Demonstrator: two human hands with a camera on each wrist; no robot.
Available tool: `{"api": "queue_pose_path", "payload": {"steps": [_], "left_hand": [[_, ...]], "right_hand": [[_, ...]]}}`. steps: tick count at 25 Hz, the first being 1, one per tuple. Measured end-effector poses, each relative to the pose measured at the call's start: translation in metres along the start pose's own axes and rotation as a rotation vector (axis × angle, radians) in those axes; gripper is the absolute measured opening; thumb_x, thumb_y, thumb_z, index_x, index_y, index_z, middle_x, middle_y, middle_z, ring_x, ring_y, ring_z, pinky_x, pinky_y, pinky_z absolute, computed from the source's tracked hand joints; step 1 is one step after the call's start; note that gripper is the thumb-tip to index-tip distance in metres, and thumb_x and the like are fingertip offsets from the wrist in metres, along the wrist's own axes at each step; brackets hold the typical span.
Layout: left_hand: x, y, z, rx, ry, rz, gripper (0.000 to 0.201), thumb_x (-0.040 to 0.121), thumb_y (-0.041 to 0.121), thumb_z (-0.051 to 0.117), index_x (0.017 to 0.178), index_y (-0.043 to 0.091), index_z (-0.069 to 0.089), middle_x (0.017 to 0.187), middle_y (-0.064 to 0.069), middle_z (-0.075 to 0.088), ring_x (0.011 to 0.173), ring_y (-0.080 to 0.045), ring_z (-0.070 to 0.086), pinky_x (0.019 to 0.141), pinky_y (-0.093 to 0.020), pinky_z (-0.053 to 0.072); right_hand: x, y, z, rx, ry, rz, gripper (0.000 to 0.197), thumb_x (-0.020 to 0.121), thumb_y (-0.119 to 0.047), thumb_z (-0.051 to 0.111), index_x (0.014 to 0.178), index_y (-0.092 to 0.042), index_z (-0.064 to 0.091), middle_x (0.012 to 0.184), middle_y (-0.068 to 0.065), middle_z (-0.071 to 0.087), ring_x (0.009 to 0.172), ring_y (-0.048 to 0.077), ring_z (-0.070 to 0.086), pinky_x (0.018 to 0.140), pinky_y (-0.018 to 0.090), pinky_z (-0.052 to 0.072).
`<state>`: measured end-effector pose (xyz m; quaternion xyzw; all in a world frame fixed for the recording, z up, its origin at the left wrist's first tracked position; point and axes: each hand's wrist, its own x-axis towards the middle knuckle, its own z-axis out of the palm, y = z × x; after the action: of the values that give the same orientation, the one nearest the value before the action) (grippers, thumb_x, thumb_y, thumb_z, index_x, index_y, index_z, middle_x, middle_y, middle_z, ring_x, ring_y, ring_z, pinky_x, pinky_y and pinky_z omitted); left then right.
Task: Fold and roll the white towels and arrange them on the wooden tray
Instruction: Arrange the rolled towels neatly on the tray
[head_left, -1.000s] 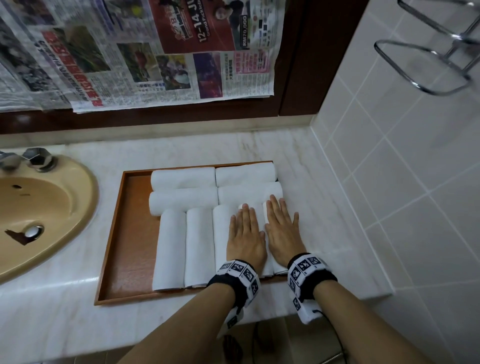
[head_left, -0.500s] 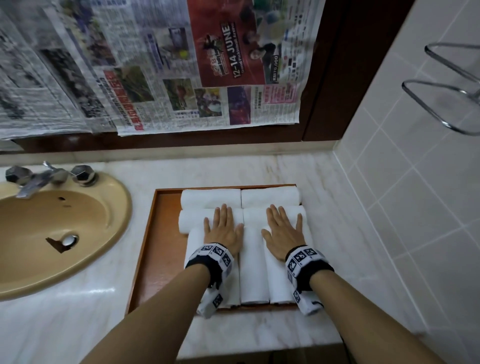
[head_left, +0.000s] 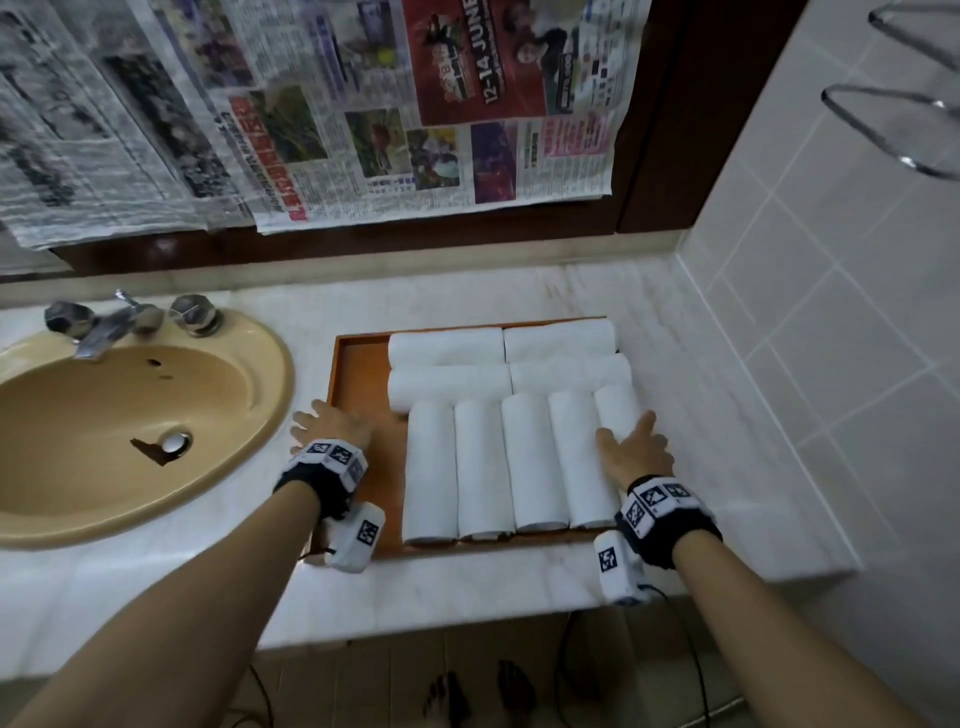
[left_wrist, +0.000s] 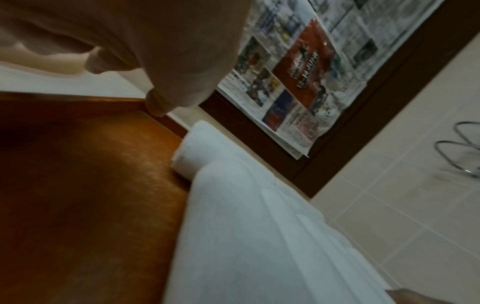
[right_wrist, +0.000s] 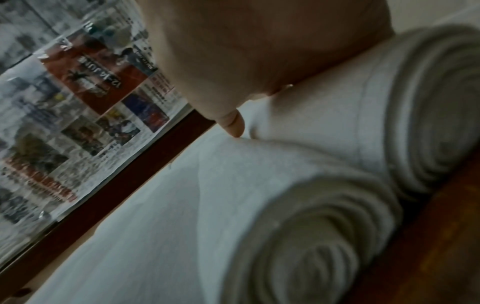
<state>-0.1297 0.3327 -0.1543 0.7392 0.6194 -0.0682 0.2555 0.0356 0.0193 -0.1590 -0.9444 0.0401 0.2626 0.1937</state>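
Note:
Several rolled white towels (head_left: 530, 462) fill the wooden tray (head_left: 363, 374) on the marble counter: two rows lie crosswise at the back, and a row lies lengthwise in front. My left hand (head_left: 324, 423) rests over the tray's left rim, fingers spread outward on the counter. In the left wrist view its thumb (left_wrist: 155, 102) touches the rim of the tray (left_wrist: 78, 185) beside the towels (left_wrist: 259, 226). My right hand (head_left: 636, 441) lies against the rightmost roll. In the right wrist view its thumb (right_wrist: 233, 127) presses on the towel (right_wrist: 285, 164).
A tan sink (head_left: 130, 431) with a chrome tap (head_left: 104, 327) sits left of the tray. Newspaper (head_left: 363, 130) hangs on the back wall. A tiled wall (head_left: 831, 364) with a chrome rack (head_left: 893, 130) closes the right side. Cables and bare feet show below the counter edge.
Both hands have slid apart off the tops of the towels, the left to the tray's left rim and the right to the rightmost roll. The head view has shifted right and up.

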Motion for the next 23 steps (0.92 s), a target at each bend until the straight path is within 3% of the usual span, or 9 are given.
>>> {"api": "queue_pose_path", "payload": {"steps": [4, 7, 10, 13, 15, 17, 19, 20, 23], "left_hand": [[0.001, -0.026, 0.014, 0.025, -0.13, 0.018, 0.068, 0.095, 0.034, 0.052, 0.146, -0.001, 0.024, 0.15, -0.024, 0.032, 0.135, -0.04, 0.035, 0.11, -0.045, 0.031], [-0.01, -0.03, 0.025, 0.027, -0.134, -0.043, 0.074, 0.092, 0.041, 0.058, 0.145, -0.002, 0.028, 0.15, -0.022, 0.031, 0.137, -0.038, 0.033, 0.112, -0.041, 0.029], [-0.005, -0.028, 0.017, 0.085, -0.197, 0.008, 0.068, 0.094, 0.047, 0.051, 0.14, -0.002, 0.039, 0.145, -0.02, 0.041, 0.131, -0.037, 0.042, 0.108, -0.041, 0.036], [0.011, -0.01, -0.014, -0.023, -0.01, 0.143, 0.066, 0.095, 0.042, 0.049, 0.143, -0.001, 0.033, 0.149, -0.023, 0.032, 0.132, -0.043, 0.036, 0.106, -0.049, 0.035], [0.026, 0.008, -0.032, -0.045, 0.007, 0.303, 0.064, 0.098, 0.038, 0.044, 0.147, -0.001, 0.028, 0.154, -0.02, 0.026, 0.137, -0.039, 0.032, 0.109, -0.046, 0.03], [0.04, 0.021, -0.038, -0.005, -0.077, 0.39, 0.064, 0.102, 0.039, 0.037, 0.152, 0.003, 0.021, 0.159, -0.014, 0.019, 0.143, -0.032, 0.025, 0.115, -0.041, 0.023], [0.059, 0.026, -0.037, 0.058, -0.143, 0.395, 0.062, 0.103, 0.042, 0.032, 0.153, 0.007, 0.019, 0.159, -0.013, 0.02, 0.144, -0.032, 0.025, 0.115, -0.04, 0.021], [0.066, 0.027, -0.036, 0.1, -0.166, 0.395, 0.06, 0.103, 0.042, 0.029, 0.153, 0.009, 0.021, 0.158, -0.014, 0.022, 0.142, -0.033, 0.026, 0.114, -0.041, 0.022], [0.069, 0.027, -0.032, 0.17, -0.18, 0.459, 0.051, 0.106, 0.035, 0.022, 0.148, 0.01, 0.032, 0.154, -0.018, 0.031, 0.138, -0.035, 0.032, 0.113, -0.041, 0.026]], "right_hand": [[0.005, -0.002, 0.0, 0.047, 0.037, -0.036, 0.068, 0.095, -0.037, 0.043, 0.149, -0.01, 0.013, 0.143, 0.02, 0.036, 0.124, 0.041, 0.042, 0.101, 0.051, 0.039], [0.012, -0.002, -0.009, 0.055, 0.05, -0.089, 0.072, 0.096, -0.043, 0.043, 0.153, -0.013, 0.009, 0.148, 0.018, 0.034, 0.13, 0.038, 0.04, 0.108, 0.053, 0.031], [0.008, 0.0, -0.018, 0.154, 0.225, 0.047, 0.081, 0.095, -0.049, 0.043, 0.155, -0.014, 0.0, 0.161, 0.014, 0.006, 0.147, 0.033, 0.01, 0.114, 0.063, 0.005], [-0.025, 0.004, -0.002, 0.526, 0.232, 0.345, 0.089, 0.094, -0.047, 0.046, 0.154, -0.009, -0.009, 0.16, 0.015, -0.015, 0.147, 0.038, -0.003, 0.116, 0.056, 0.003], [-0.04, 0.004, 0.021, 0.723, 0.101, 0.44, 0.089, 0.089, -0.058, 0.041, 0.154, -0.006, 0.009, 0.161, 0.017, 0.007, 0.144, 0.039, 0.019, 0.117, 0.049, 0.017], [-0.051, -0.002, 0.043, 0.894, -0.086, 0.442, 0.085, 0.086, -0.066, 0.032, 0.146, -0.007, 0.035, 0.149, 0.017, 0.039, 0.126, 0.034, 0.047, 0.094, 0.037, 0.045], [-0.054, -0.008, 0.052, 1.014, -0.13, 0.389, 0.055, 0.099, -0.043, 0.031, 0.135, -0.005, 0.049, 0.124, 0.015, 0.056, 0.091, 0.024, 0.055, 0.06, 0.023, 0.037], [-0.053, -0.008, 0.053, 1.012, -0.113, 0.387, 0.041, 0.1, -0.036, 0.034, 0.117, -0.007, 0.057, 0.109, 0.012, 0.055, 0.074, 0.019, 0.049, 0.055, 0.023, 0.033], [-0.053, -0.013, 0.055, 1.103, -0.113, 0.369, 0.039, 0.077, -0.057, 0.047, 0.079, -0.018, 0.052, 0.104, 0.006, 0.057, 0.075, 0.022, 0.056, 0.078, 0.031, 0.051]]}}
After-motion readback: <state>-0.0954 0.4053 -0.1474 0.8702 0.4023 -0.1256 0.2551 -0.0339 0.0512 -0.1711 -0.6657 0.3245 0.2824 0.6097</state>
